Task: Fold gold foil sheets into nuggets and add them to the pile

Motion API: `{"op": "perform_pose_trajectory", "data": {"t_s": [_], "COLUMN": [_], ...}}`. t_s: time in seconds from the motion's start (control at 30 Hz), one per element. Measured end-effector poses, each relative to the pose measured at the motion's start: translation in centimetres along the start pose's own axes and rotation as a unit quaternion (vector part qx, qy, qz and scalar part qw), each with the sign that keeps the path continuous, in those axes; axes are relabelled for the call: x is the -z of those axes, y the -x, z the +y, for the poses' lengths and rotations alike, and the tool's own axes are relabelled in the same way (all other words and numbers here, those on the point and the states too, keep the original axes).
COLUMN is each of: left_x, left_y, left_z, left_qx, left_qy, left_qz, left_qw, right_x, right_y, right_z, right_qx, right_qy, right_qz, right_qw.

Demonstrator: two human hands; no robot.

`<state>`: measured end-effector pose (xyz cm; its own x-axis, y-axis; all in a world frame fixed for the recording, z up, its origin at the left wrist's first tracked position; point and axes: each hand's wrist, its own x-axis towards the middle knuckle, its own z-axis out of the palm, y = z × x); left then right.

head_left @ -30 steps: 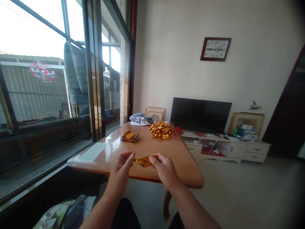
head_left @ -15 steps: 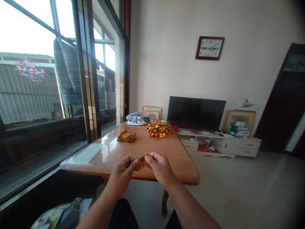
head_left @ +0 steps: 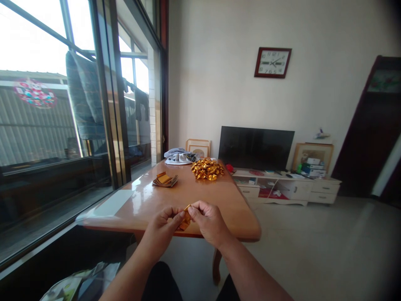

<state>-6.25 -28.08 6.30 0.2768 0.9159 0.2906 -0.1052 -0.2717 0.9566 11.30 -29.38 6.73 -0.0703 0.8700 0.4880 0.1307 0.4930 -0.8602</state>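
Note:
My left hand (head_left: pixel 163 224) and my right hand (head_left: pixel 208 221) hold a small piece of gold foil paper (head_left: pixel 185 220) between them, pinched in the fingertips above the near edge of the table. The piece stands folded and narrow, partly hidden by my fingers. On the polished wooden table (head_left: pixel 200 205), a stack of flat foil sheets (head_left: pixel 164 180) lies to the far left. Farther right sits a heap of folded gold foil pieces (head_left: pixel 207 169).
A crumpled grey-and-white cloth (head_left: pixel 180 157) lies at the far end of the table. A large window (head_left: pixel 62 125) runs along the left side. A low white cabinet (head_left: pixel 285 188) holds a dark television (head_left: pixel 256 148). A bag (head_left: pixel 78 284) lies on the floor at lower left.
The foil piece has gone from a long strip held sideways to a narrow folded shape held more upright. My hands have drawn closer together. The whole scene has shifted slightly left in view.

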Motion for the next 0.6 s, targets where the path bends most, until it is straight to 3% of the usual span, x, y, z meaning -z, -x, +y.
{"op": "perform_pose_trajectory", "data": {"t_s": [0.07, 0.17, 0.37, 0.6], "left_x": [-0.1, 0.0, 0.0, -1.2], "left_y": [0.0, -0.1, -0.2, -0.2], "left_z": [-0.1, -0.2, -0.5, -0.6], "left_qx": [0.011, 0.029, 0.036, -0.039], "left_qy": [0.033, 0.086, 0.137, 0.107], "left_qz": [-0.005, 0.005, 0.067, 0.102], "left_qw": [0.999, 0.996, 0.988, 0.988], "right_x": [-0.1, -0.1, -0.4, -1.8], "right_y": [-0.1, -0.2, 0.3, 1.0], "right_z": [0.1, 0.4, 0.1, -0.5], "right_qx": [-0.008, -0.007, 0.102, 0.221], "right_qy": [-0.034, -0.054, 0.078, 0.186], "right_qz": [0.004, 0.059, 0.160, 0.145], "right_qw": [0.999, 0.997, 0.979, 0.947]}}
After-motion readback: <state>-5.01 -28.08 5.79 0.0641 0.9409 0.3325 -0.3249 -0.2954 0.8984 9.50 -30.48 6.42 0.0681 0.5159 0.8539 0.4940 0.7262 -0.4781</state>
